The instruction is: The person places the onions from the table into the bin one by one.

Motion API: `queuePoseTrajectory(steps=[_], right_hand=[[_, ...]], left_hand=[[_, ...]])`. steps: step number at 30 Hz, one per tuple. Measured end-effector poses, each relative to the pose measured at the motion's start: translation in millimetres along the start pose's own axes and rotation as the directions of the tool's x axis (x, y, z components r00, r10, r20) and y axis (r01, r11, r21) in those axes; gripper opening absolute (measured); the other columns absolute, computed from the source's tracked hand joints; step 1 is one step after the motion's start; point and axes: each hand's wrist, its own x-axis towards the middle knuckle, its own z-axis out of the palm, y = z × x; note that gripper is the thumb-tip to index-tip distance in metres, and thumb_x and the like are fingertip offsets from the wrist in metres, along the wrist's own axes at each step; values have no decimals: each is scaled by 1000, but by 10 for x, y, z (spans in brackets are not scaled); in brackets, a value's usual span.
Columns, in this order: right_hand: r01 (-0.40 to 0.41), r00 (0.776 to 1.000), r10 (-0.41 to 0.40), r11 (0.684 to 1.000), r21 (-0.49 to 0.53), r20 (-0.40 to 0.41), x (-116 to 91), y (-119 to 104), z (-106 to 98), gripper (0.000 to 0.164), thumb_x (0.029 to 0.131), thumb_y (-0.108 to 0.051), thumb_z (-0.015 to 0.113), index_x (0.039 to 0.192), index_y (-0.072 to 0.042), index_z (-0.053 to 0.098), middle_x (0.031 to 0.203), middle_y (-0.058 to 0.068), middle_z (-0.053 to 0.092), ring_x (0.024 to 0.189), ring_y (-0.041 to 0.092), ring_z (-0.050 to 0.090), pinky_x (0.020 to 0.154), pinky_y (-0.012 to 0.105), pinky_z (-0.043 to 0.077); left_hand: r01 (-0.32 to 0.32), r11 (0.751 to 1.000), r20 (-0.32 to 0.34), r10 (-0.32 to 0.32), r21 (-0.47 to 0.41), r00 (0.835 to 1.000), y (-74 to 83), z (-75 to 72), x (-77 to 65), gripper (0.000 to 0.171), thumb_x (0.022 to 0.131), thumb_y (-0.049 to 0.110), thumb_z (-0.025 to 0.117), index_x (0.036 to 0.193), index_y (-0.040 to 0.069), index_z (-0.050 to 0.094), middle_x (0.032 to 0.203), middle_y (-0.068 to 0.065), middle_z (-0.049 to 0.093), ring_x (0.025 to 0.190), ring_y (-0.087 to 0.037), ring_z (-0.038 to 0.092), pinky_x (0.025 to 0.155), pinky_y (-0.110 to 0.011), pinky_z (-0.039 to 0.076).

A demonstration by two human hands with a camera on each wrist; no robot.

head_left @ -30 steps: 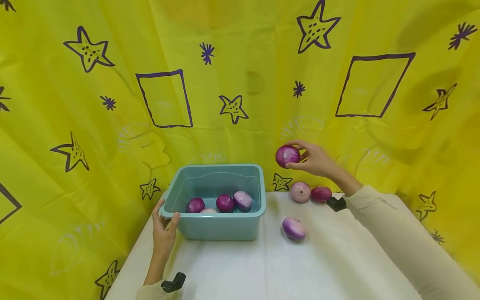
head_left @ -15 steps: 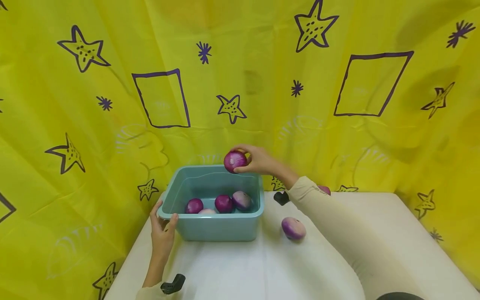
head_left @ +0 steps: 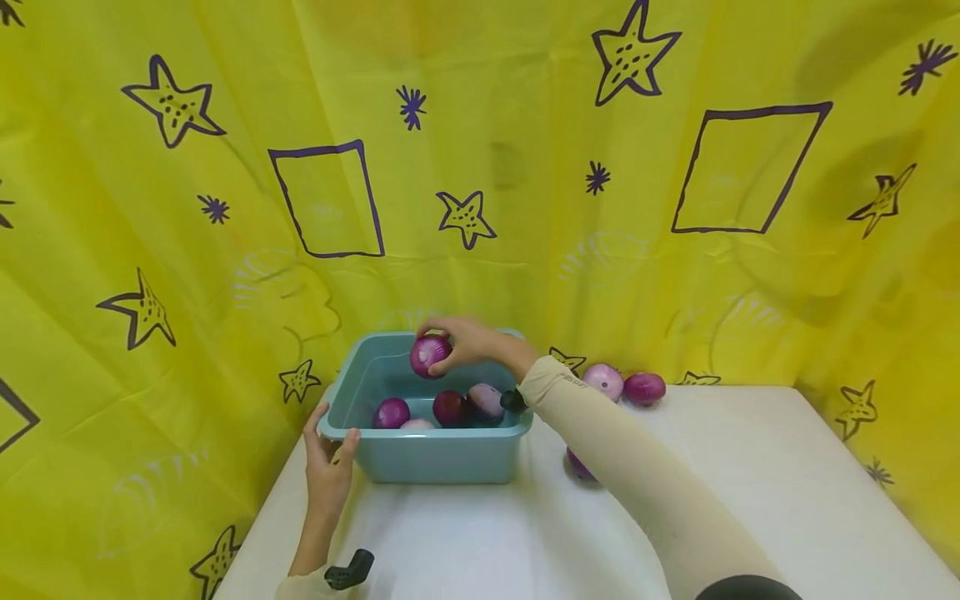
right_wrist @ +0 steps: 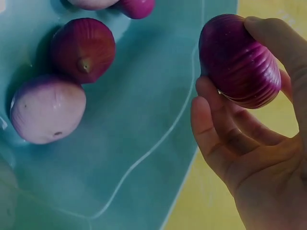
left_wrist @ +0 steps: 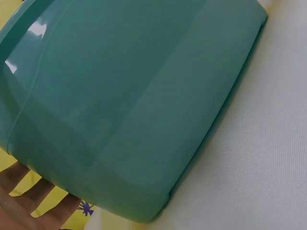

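Carried leftward and lower since half a second earlier, the held purple onion (head_left: pixel 430 356) now lies in front of the back wall of a teal bin (head_left: pixel 438 457), above the bin floor; the left hand (head_left: pixel 328 475) has kept its place at the bin's near left corner. Right hand (head_left: pixel 468 342): the onion is pinched at the fingertips, thumb on one side and fingers on the other, with a gap between onion and palm, as the right wrist view shows; in the head view it lies to the left of the palm. Left hand: gripping the corner, thumb at the front rim and fingers along the side. Within the bin: a purple onion at left (head_left: pixel 392 413), a pale onion (head_left: pixel 417 424) partly hidden by the front rim, and a dark red onion (head_left: pixel 451 409) touching a pale purple onion (head_left: pixel 485 402). On the white table (head_left: pixel 750 467), right of the bin: a pink onion (head_left: pixel 603 381) beside a magenta onion (head_left: pixel 644 388) near the back edge, and, nearer the viewer, a violet onion (head_left: pixel 579 467) partly covered by the right sleeve (head_left: pixel 630 467)
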Motion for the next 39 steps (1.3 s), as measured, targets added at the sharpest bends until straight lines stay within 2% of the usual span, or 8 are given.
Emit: queuePoseTrajectory(steps=[16,20,24,27,30,33,37,39], right_hand=[[-78,992,70,994,74,102,65,-16,146,56,87,-23,84,137,-19,59,127,7,64,113,23,61,94,30,54],[-79,990,69,994,81,124,76,-24,159,66,88,-26,82,146,-18,52,140,12,60,126,29,59,102,39,52],[-79,986,63,992,98,152,73,-28,160,78,90,-28,81,155,-15,42,155,16,47,138,36,50,109,51,46],[-79,985,62,992,101,159,64,-25,147,79,90,-29,81,156,-16,40,157,16,44,140,37,47,111,53,43],[-78,985,61,992,102,161,47,-22,124,78,90,-30,81,156,-17,41,156,16,45,141,37,46,111,53,43],[-69,986,49,990,126,158,19,-12,89,77,91,-28,80,156,-17,41,155,17,46,142,37,45,110,52,44],[-41,992,19,984,172,124,-42,23,5,75,90,-23,81,154,-15,43,155,17,45,142,39,44,108,50,47],[-14,995,-5,983,183,99,-90,46,-57,74,89,-21,81,153,-12,44,154,18,45,141,40,44,108,50,48]], left_hand=[[-6,1000,-11,6,-20,1000,-37,13,21,69,103,16,60,161,22,23,157,-19,38,137,-43,44,113,-64,35],[-11,1000,-13,11,2,1000,-42,4,16,69,103,17,60,161,22,23,156,-20,39,135,-43,45,108,-36,44],[-10,1000,-6,10,0,1000,-40,-7,13,70,103,17,59,161,21,22,157,-21,37,135,-45,44,95,-14,41],[-2,1000,-2,2,-6,1000,-31,-3,13,70,103,17,60,161,21,22,158,-20,37,137,-45,43,102,-23,43],[3,1000,0,-3,-7,1000,-31,-1,17,71,103,17,59,162,20,21,158,-21,35,137,-47,42,111,-47,42],[-4,1000,3,4,-11,1000,-39,-1,21,71,103,16,59,161,18,19,159,-24,34,137,-51,41,110,-67,36],[-7,1000,1,7,9,1000,-27,-5,9,71,103,17,59,161,20,20,159,-23,34,138,-51,41,109,-69,36],[-7,1000,-3,7,23,1000,-11,-13,1,71,102,18,60,161,21,21,159,-20,35,138,-49,42,111,-60,39]])
